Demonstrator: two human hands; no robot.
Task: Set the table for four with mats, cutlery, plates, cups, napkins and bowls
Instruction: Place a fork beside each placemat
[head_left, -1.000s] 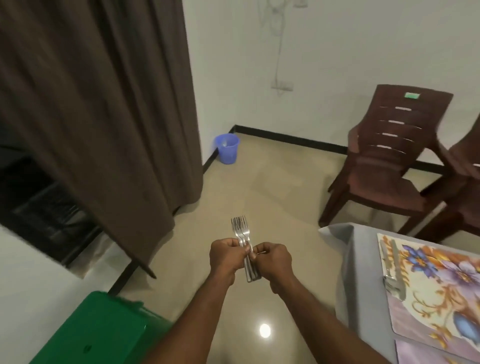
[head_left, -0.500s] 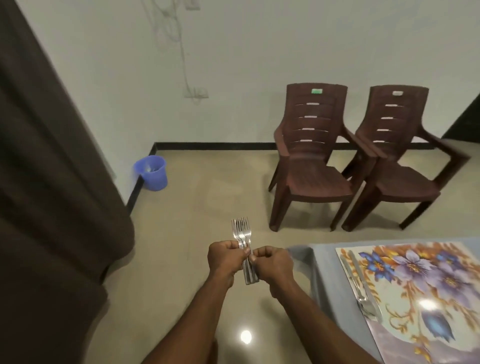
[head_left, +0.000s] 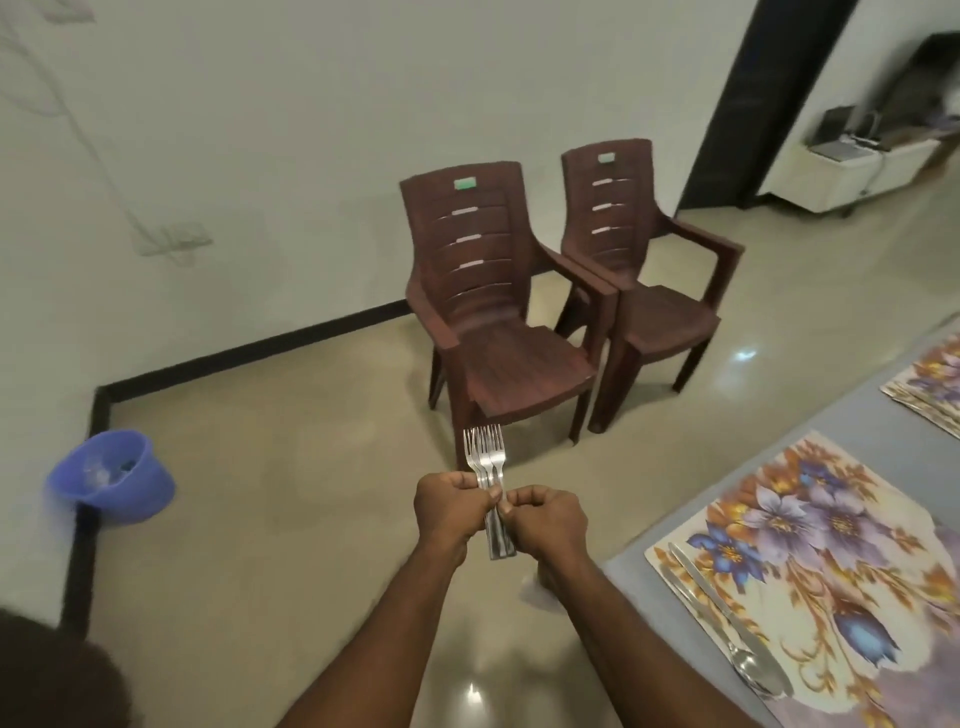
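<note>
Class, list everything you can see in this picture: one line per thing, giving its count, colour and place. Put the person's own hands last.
forks: a bunch, silver, held over the floor
chairs: two, brown, by the wall
bucket: one, blue, floor at left
table: one, grey, right
mats: two seen, floral, on table
knife: one, silver, near mat
spoon: one, silver, beside knife
left hand: grips forks
right hand: grips forks
</note>
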